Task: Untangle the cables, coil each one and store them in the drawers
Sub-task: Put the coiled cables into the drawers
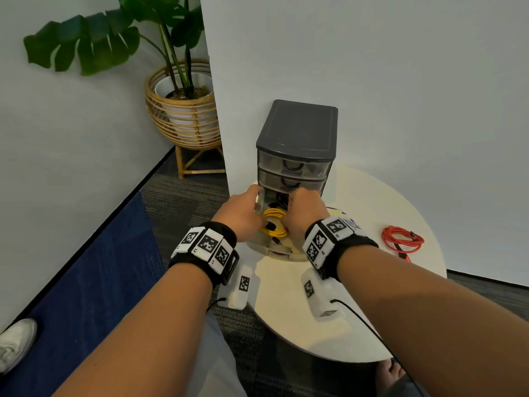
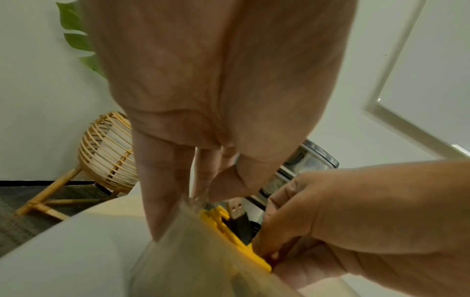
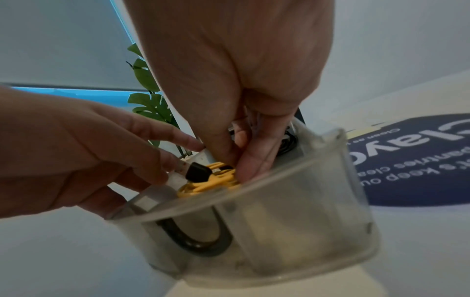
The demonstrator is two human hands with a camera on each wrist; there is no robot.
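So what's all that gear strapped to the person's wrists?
Both forearms are bare, with no sleeves or gloves. Each wrist wears a black band ringed with white tiles printed with black square codes. A white tagged unit hangs under each wrist, trailing a thin black cable.

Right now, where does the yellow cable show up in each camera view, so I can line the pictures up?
Head: the yellow cable lies coiled in the pulled-out bottom drawer, centre, between both hands.
Left wrist: lower centre, yellow loops beside a black USB plug, just left of the right hand.
Right wrist: centre, under the right hand's fingertips, behind the drawer's clear front.
Shared landmark: the drawer's translucent wall, in all three views.
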